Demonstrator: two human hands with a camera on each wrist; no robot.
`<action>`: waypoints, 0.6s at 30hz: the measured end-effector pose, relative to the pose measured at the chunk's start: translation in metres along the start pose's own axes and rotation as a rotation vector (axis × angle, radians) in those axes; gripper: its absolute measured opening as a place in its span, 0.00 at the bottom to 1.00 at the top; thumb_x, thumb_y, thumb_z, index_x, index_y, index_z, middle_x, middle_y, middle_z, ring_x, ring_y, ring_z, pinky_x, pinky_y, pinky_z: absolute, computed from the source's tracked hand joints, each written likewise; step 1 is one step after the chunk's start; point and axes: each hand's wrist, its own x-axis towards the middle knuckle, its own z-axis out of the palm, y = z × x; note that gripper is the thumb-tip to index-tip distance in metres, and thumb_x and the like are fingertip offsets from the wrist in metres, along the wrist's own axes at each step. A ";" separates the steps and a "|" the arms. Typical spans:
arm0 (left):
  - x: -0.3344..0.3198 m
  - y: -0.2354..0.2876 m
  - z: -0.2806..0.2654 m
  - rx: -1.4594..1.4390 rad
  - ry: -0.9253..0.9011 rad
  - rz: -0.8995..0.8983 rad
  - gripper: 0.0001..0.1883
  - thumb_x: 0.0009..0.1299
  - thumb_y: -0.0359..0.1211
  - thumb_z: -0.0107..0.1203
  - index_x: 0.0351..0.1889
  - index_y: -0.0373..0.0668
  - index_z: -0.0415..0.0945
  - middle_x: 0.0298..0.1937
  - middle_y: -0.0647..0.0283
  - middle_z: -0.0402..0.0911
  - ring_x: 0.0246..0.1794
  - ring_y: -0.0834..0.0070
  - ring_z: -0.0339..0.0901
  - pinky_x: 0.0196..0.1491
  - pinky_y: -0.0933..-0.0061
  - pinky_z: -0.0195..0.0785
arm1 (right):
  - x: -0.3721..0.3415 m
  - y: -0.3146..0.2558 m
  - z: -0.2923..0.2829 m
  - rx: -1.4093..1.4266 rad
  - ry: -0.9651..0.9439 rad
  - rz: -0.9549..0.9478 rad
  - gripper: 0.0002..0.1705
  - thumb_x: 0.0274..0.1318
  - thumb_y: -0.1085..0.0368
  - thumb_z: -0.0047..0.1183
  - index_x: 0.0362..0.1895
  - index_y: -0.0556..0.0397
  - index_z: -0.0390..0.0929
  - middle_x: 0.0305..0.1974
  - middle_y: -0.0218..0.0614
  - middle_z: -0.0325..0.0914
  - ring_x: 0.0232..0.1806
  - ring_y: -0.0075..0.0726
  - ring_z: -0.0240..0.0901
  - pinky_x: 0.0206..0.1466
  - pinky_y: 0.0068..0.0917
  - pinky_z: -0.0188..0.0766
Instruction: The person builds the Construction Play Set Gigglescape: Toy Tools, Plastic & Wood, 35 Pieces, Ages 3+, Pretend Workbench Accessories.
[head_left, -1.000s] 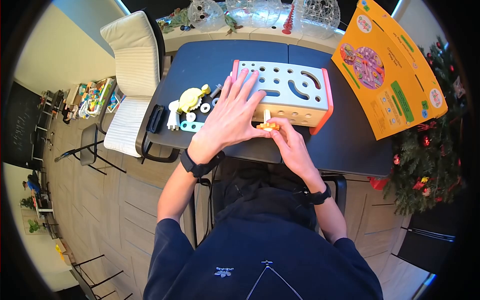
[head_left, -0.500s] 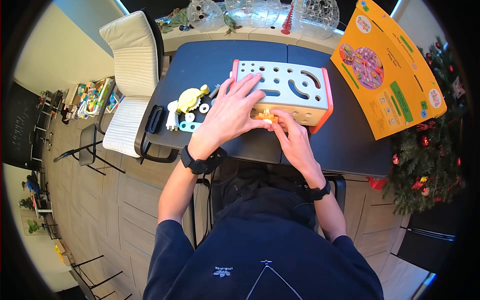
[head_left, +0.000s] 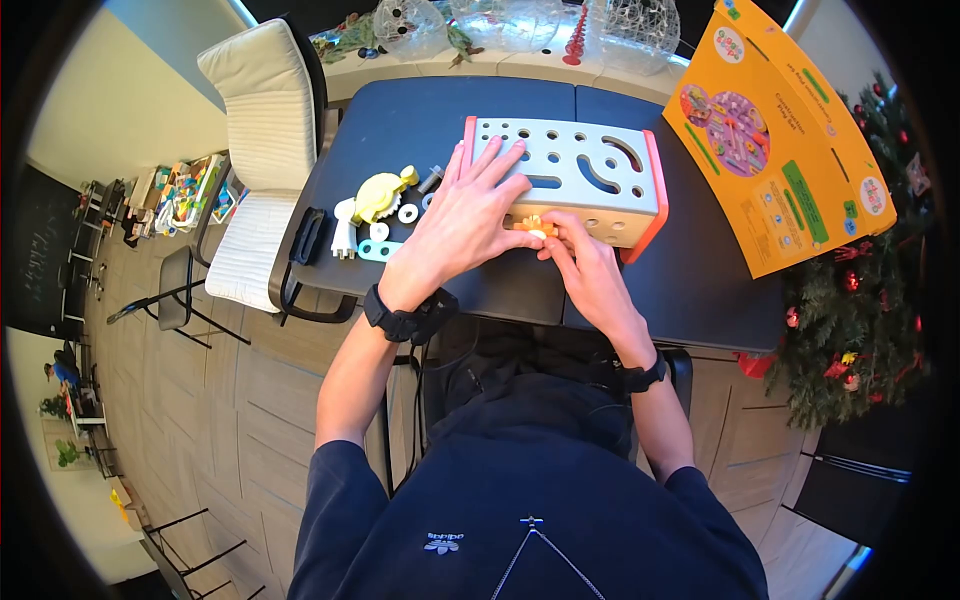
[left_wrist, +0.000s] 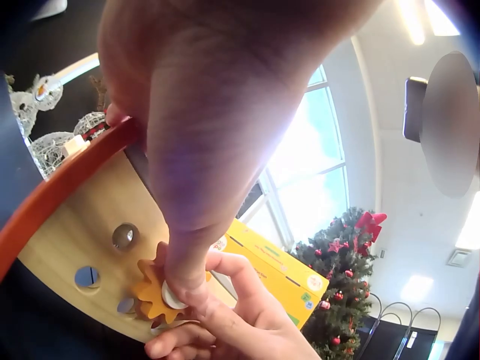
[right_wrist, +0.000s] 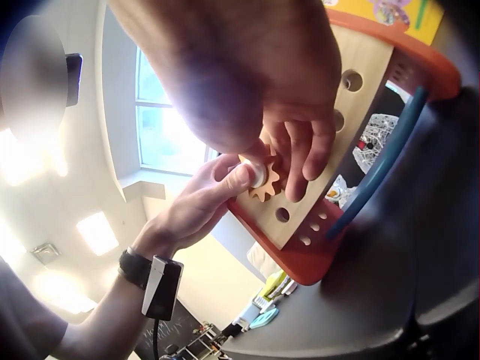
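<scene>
A toy toolbox [head_left: 565, 205] with a pale perforated top, wooden front and red ends stands on the table. An orange toy gear [left_wrist: 152, 291] with a white round centre [right_wrist: 259, 177] lies close against its wooden front. My left hand [head_left: 455, 225] spreads its straight fingers over the top's left part, while its thumb presses at the gear's white centre. With thumb and fingertips, my right hand [head_left: 592, 282] pinches the gear from its right side. Several fingers of this hand reach along the wooden panel [right_wrist: 307, 214]. The gear's shaft is hidden.
Left of the toolbox lie a yellow toy piece [head_left: 380, 200], white rings [head_left: 408, 214], a grey bolt [head_left: 431, 180] and a light-blue holed strip [head_left: 376, 251]. A black object [head_left: 308, 236] sits at the left edge. An orange carton [head_left: 790, 150] stands right.
The gear has moved forward, up against the toolbox front, and the light shaft that showed behind it is out of sight. Both hands have shifted slightly toward the box with it.
</scene>
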 end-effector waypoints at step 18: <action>0.000 0.004 0.004 0.033 0.031 0.002 0.31 0.63 0.52 0.74 0.50 0.37 0.77 0.83 0.47 0.62 0.85 0.43 0.54 0.81 0.33 0.50 | 0.006 0.002 -0.004 0.026 -0.045 0.017 0.15 0.77 0.72 0.50 0.64 0.54 0.70 0.43 0.52 0.87 0.38 0.47 0.90 0.42 0.41 0.82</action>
